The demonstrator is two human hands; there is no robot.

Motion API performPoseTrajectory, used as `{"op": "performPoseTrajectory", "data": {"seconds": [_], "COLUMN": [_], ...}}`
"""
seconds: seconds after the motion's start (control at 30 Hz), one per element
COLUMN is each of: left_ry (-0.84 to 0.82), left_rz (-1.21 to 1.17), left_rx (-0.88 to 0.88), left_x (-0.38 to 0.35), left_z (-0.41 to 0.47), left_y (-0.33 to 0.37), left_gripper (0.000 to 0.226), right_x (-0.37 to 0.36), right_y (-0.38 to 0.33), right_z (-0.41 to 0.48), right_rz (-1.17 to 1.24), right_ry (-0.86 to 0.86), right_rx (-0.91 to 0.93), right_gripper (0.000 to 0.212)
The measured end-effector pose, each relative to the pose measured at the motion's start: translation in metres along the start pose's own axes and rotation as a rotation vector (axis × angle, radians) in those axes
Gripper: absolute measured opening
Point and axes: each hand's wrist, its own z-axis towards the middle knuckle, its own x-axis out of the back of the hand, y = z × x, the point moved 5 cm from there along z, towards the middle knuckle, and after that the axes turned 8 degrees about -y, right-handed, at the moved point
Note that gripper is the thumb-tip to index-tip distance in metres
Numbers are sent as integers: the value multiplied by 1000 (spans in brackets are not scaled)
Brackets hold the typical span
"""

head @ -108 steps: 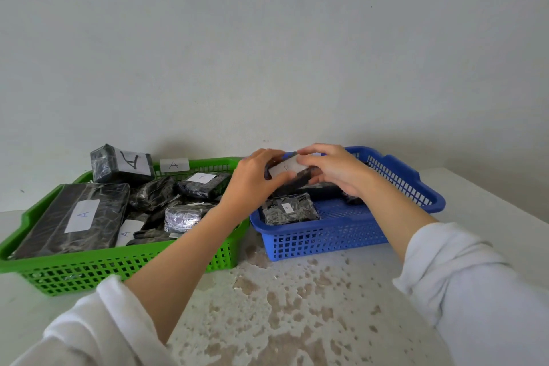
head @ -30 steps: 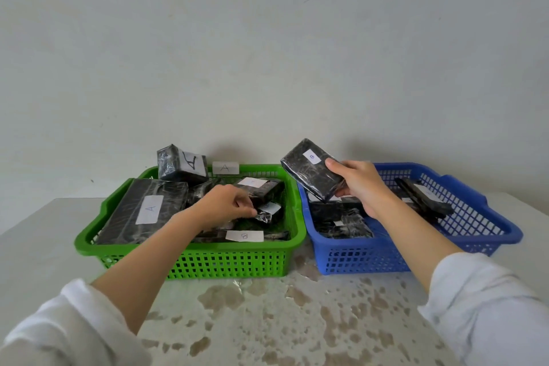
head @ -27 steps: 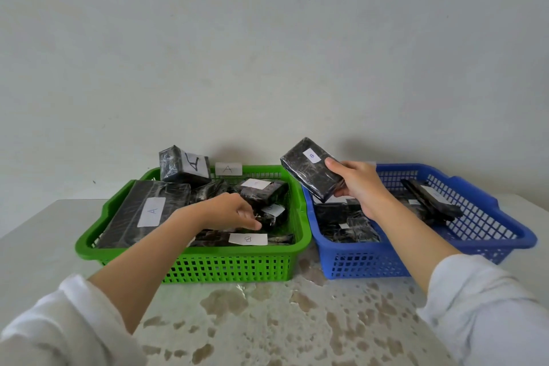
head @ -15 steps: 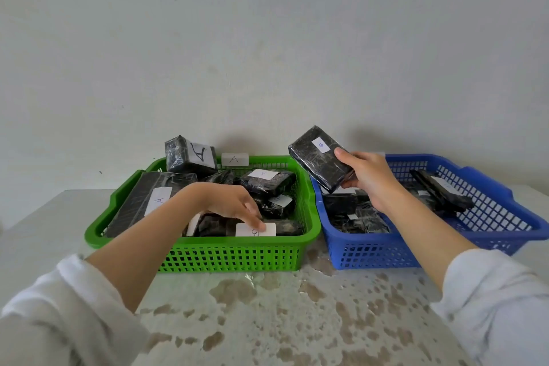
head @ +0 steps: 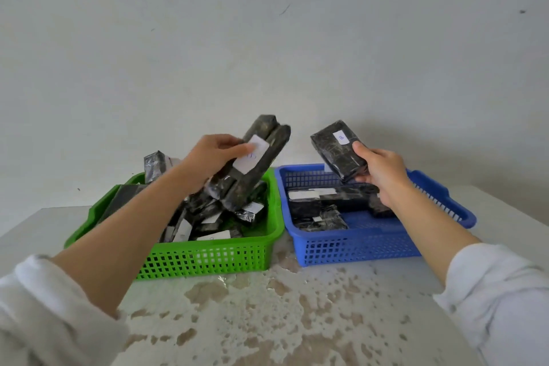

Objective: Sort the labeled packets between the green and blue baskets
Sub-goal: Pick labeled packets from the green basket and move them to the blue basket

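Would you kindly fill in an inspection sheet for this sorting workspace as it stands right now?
Surface: white table, with brown worn patches in front of the baskets.
Job's things: green basket on the left, crowded with black wrapped packets; blue basket close beside it on the right, holding fewer packets.
Clutter: nothing seen.
Hands: left hand grips a long packet tilted above the green basket, its label unreadable; right hand holds a smaller packet above the blue basket, its label apparently a B.
Cables: nothing seen.
Surroundings: plain white wall behind the table; white sleeves on both arms.
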Motion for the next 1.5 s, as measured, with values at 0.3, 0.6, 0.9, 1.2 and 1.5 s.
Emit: {"op": "performPoseTrajectory", "data": {"seconds": [0.3,0.6,0.9,1.2,1.5], "left_ry": [-72,-614,-909,-150,112], "left_rz": [-213,282,507,547,804], "left_rx": [-12,110,161,-161,178], "left_x": [-161,-281,-321,-209,-120], "left_z": [54,77,69,63,43], "left_y": [20,-2,-19,-7,-66], "left_gripper": [30,32,38,28,47], "right_x": [140,193,193,127,52], "right_y": [-4,18,32,25,49], "right_z": [0,2,4,16,26], "right_rz": [-165,-155,-145,-204,-274], "right_ry": [369,423,382,143,-135], "right_rx": [94,76,73,151,-73], "right_gripper": [24,21,20,24,24]}}
